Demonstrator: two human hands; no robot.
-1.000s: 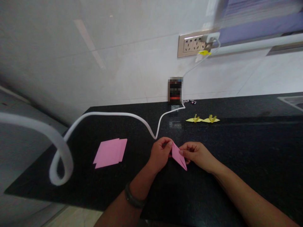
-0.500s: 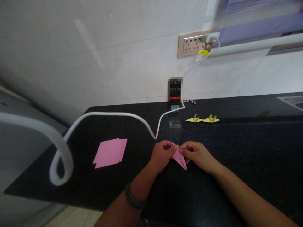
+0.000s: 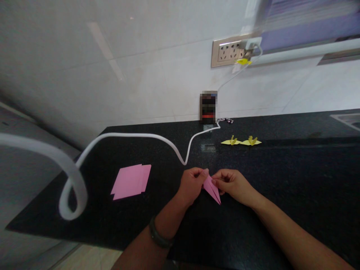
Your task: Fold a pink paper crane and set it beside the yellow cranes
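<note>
Between my two hands is a piece of pink origami paper (image 3: pixel 212 189), folded into a narrow kite shape with a slit down its middle. Its long point aims toward me and slightly right. My left hand (image 3: pixel 192 184) pinches the upper left side, thumb on top. The fingers of my right hand (image 3: pixel 232 183) grip the right edge, thumb and forefinger closed on it. Fingertips under the paper are partly hidden. A bracelet (image 3: pixel 158 233) circles my left wrist.
Pink paper sheets (image 3: pixel 129 182) lie on the black counter (image 3: pixel 92 221) to the left. Two yellow paper cranes (image 3: pixel 251 142) sit at the back right. A white cable (image 3: pixel 140 135) loops across the left side to a phone (image 3: pixel 208 107) leaning on the wall. A sink edge (image 3: pixel 344 120) shows far right.
The pink paper's lower point has shifted slightly down and left. My left thumb has drawn back a little toward the upper left. Both hands keep their grip.
</note>
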